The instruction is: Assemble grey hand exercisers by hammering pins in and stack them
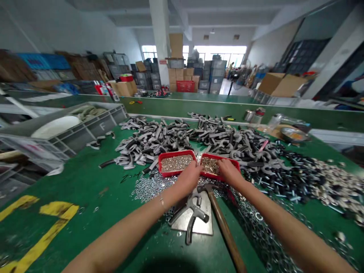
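Note:
My left hand rests at the right end of a red tray full of small brass parts, its fingers reaching the gap beside a second red tray. My right hand lies over that second tray, fingertips among the brass parts. Whether either hand grips anything is hidden. Below my hands, a wooden-handled hammer lies across a steel plate bearing a grey metal casting. Steel washers spread around, with grey hook-shaped castings and black bolts beyond the trays.
A grey plastic crate stands at the left edge of the green workbench, which has yellow markings. A steel bowl and metal cups stand at the far right. Another green bench lies beyond, with stacked crates and cartons behind.

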Tool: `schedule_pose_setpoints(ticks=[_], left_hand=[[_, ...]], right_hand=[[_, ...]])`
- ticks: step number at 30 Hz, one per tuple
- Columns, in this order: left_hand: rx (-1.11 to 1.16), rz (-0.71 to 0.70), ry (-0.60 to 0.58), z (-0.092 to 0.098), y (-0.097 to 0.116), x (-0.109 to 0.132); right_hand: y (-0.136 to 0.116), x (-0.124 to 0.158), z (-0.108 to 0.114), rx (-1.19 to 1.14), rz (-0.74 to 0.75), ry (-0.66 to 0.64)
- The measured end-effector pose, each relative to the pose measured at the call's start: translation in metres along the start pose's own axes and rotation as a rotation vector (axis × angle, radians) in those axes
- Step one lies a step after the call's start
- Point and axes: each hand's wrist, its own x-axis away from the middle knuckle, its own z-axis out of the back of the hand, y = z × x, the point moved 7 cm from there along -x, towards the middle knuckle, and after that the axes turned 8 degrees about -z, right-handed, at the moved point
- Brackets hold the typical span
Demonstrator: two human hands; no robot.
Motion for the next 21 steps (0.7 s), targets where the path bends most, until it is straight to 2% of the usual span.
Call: schedule_pose_setpoints(ticks=[2, 4, 7, 10, 12, 15, 17, 21], left_hand=[[0.088, 0.082, 0.015, 0.003, -0.015, 0.052], [0.176, 0.156, -0.021, -0.003, -0.028, 0.096], [0.18, 0.164, -0.149, -0.018, -0.033, 0.131], [0.128, 0.156, -0.222, -0.025, -0.029, 0.135], [0.126, 0.167, -0.194, -0.021, -0.027, 0.131], [0.252, 0.201, -0.017, -0.007, -0.029, 0.129], [0.453, 0.285, 0.118, -0.001, -0.034, 0.133], [0.818, 0.468, 0.232, -0.009, -0.039, 0.139]], right_hand=[[-0.002, 0.013, 0.009, -0.092, 0.01, -0.002], [-0.01, 0.032, 0.014, -0.197, 0.018, -0.02], [-0.035, 0.067, 0.002, -0.38, 0.032, -0.114], [-0.06, 0.092, -0.025, -0.541, -0.002, -0.199], [-0.068, 0.097, -0.04, -0.607, -0.053, -0.194], [-0.067, 0.093, -0.053, -0.639, -0.121, -0.138], [-0.063, 0.089, -0.056, -0.627, -0.142, -0.11], [-0.06, 0.086, -0.059, -0.542, -0.124, -0.098]])
